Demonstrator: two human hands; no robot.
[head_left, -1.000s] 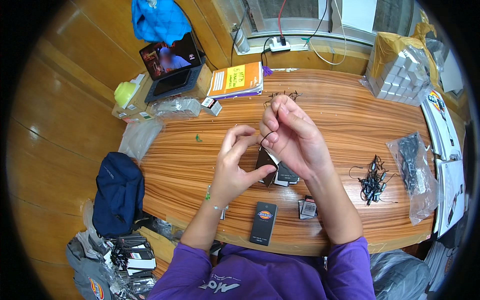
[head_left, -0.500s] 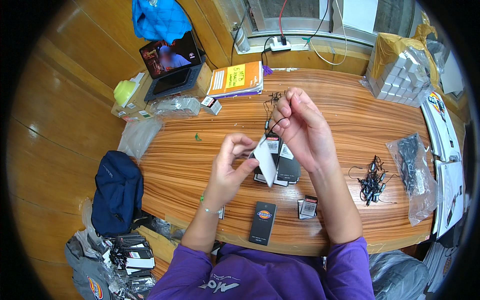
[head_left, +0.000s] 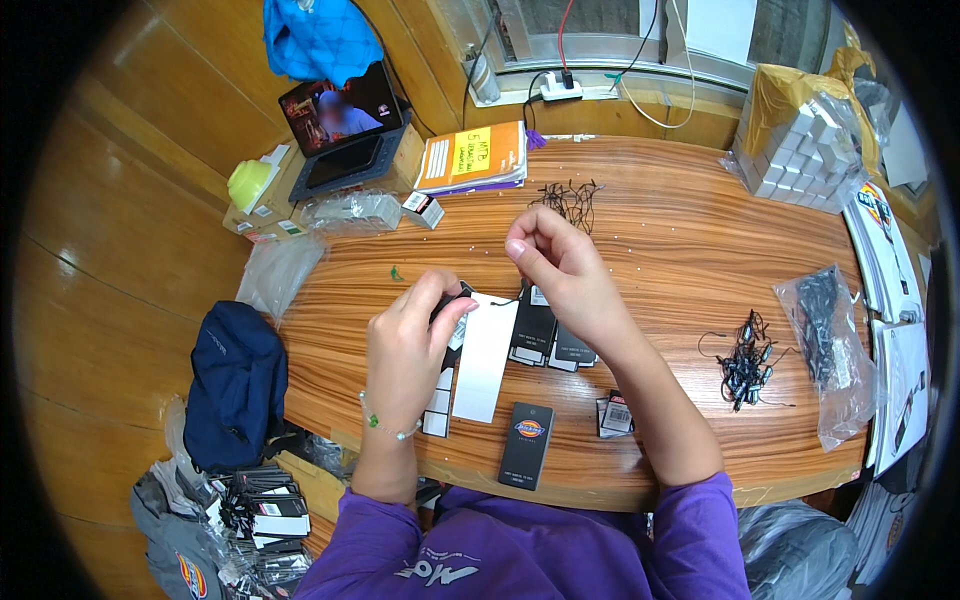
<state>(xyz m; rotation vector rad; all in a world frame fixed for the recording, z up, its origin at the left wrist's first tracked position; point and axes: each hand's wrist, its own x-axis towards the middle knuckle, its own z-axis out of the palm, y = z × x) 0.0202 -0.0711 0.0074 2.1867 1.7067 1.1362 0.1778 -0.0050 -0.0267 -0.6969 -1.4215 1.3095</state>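
Observation:
My left hand (head_left: 398, 345) pinches a hang tag at its top, between thumb and fingertips. The tag's long white face (head_left: 486, 360) hangs down over the wooden table, and a dark piece with a label (head_left: 458, 332) shows beside it under my fingers. A short black string (head_left: 508, 300) runs from the tag's top toward the right. Above that, my right hand (head_left: 565, 265) is closed with thumb and index finger together; what they hold is hidden. Partly behind my right hand lie black hang tags (head_left: 534, 325) in stacks. Another black hang tag (head_left: 526, 445) lies face up near the table's front edge.
Loose black strings (head_left: 570, 203) lie beyond my hands, and a tangled pile of them (head_left: 748, 365) at right, beside a plastic bag (head_left: 828, 355). Small labels (head_left: 615, 413) sit near the front. A tablet (head_left: 340, 110) and notebooks (head_left: 475, 158) stand at back left; wrapped white boxes (head_left: 800, 150) at back right.
My right hand has moved down and slightly left, turning its back upward. My left hand has shifted left and lower, and the tag's white face now lies more toward view.

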